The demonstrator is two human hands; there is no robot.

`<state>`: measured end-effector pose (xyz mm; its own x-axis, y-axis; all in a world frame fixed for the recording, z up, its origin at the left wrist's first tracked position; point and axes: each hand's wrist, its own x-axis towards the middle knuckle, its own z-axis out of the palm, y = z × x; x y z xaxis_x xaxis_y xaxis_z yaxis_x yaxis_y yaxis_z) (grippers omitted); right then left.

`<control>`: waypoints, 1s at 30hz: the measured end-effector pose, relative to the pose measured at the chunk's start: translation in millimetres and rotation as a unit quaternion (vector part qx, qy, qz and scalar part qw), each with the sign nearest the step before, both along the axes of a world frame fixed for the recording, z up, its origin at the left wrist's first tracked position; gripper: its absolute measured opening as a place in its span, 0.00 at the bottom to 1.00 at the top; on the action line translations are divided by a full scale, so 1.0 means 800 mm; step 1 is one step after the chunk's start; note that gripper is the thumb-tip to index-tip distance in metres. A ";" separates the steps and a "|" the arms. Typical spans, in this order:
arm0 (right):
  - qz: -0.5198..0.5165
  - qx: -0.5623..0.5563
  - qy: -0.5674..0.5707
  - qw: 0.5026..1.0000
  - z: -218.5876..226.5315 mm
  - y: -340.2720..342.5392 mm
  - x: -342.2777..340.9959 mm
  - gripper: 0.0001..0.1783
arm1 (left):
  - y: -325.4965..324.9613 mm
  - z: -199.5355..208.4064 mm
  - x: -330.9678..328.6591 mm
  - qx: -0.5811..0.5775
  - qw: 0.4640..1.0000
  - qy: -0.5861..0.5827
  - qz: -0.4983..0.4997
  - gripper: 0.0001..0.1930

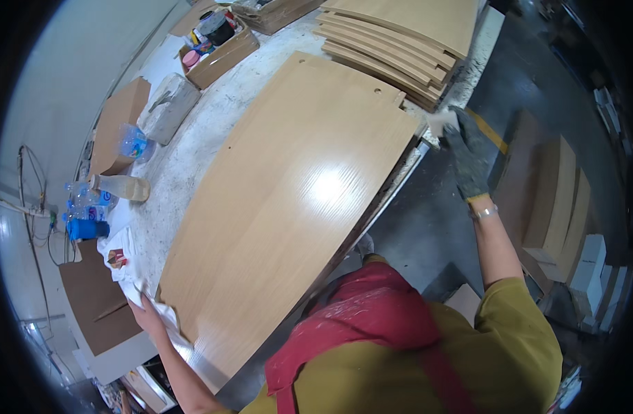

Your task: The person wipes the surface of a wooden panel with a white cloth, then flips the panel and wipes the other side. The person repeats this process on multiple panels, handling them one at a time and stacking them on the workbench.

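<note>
Lying flat along the near edge of the white table [175, 176], a long wood-toned panel [275, 207] is supported with its broad, glossy face upward. By the bare left hand [149, 317], a white cloth [166, 317] is gathered beside the panel's left end; that grip seems closed over the fabric, though the fingertips are partly hidden and the firmness cannot be told. By the gloved right hand [468, 155], a small pale pad [439, 124] is pinched between thumb and fingers at the table's near edge, just beside the panel's right end; that grip is drawn in as far as the pad allows.

The panel can be judged stiff and rather heavy for one hand. Its face, where strong glare is reflected, may prove slippery, and its notched right corner could be chipped if knocked. It is best held by both long edges, with the hands well spread. The cloth is presumably soft and light. Toward the table's right end, similar panels [406, 27] are stacked; near the far edge, a cardboard box [232, 58] and a cloudy bottle [126, 187] are placed.
</note>
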<state>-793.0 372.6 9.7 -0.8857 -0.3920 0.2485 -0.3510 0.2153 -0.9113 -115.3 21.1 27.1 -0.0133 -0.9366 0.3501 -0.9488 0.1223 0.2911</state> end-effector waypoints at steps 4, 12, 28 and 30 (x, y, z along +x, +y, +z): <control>-0.021 0.076 0.148 0.986 -0.014 -0.039 0.020 0.23 | 0.015 -0.060 0.051 0.034 0.995 -0.096 0.016 0.25; 0.151 0.149 0.261 0.942 0.001 -0.015 0.240 0.23 | 0.011 -0.078 0.057 0.043 0.989 0.114 -0.085 0.21; 0.098 0.195 0.366 0.905 -0.068 -0.022 0.259 0.22 | 0.008 -0.079 0.080 0.046 0.987 0.129 -0.087 0.23; 0.255 0.063 0.219 0.940 -0.017 -0.026 0.329 0.22 | 0.001 -0.092 0.092 0.055 0.985 0.147 -0.068 0.23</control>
<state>-530.1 351.4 -4.2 -0.3986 -0.7891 0.4675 -0.7727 0.0144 -0.6346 -41.7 22.0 -46.7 -0.0545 -0.9658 0.2534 -0.7987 0.1945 0.5694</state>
